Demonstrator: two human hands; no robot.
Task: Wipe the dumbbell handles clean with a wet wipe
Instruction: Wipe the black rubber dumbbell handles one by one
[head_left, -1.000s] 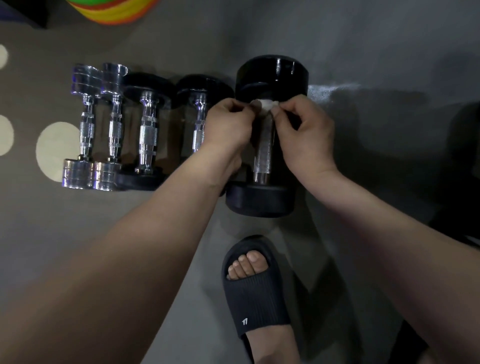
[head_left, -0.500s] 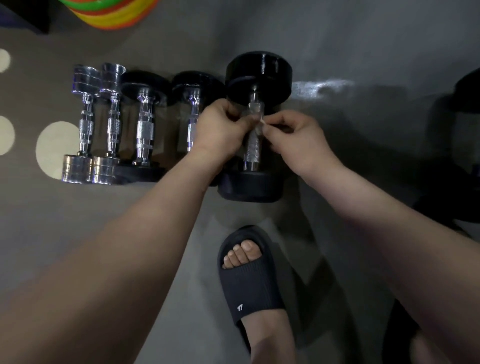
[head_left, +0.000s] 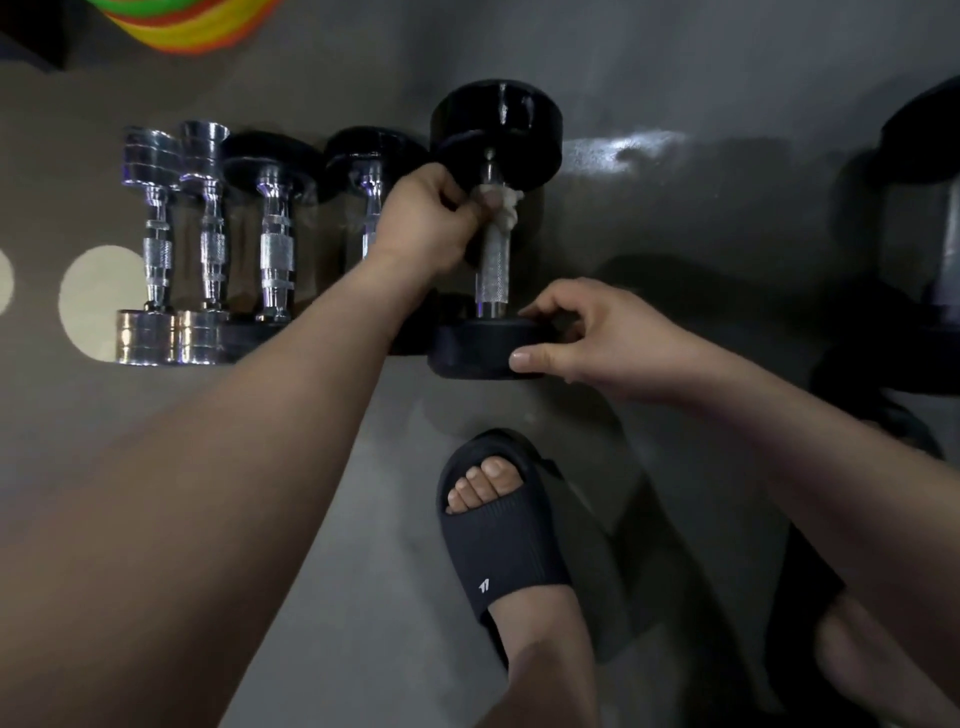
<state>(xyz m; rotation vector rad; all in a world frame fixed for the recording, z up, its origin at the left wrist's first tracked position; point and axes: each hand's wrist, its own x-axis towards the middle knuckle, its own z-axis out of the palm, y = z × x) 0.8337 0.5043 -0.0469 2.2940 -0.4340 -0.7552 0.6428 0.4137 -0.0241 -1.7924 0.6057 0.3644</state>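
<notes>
1. Gripping a white wet wipe (head_left: 503, 203), the left hand (head_left: 423, 221) has its fingers curled shut around the top of the big black dumbbell's (head_left: 496, 228) shiny handle (head_left: 492, 270).
2. Bare handle shows just below those fingers.
3. The right hand (head_left: 597, 338) pinches the near black weight (head_left: 483, 349), thumb in front and fingertips on top.
4. Four smaller dumbbells (head_left: 208, 244) lie left of the left hand's fingers.
5. No box or bin can be seen.
</notes>
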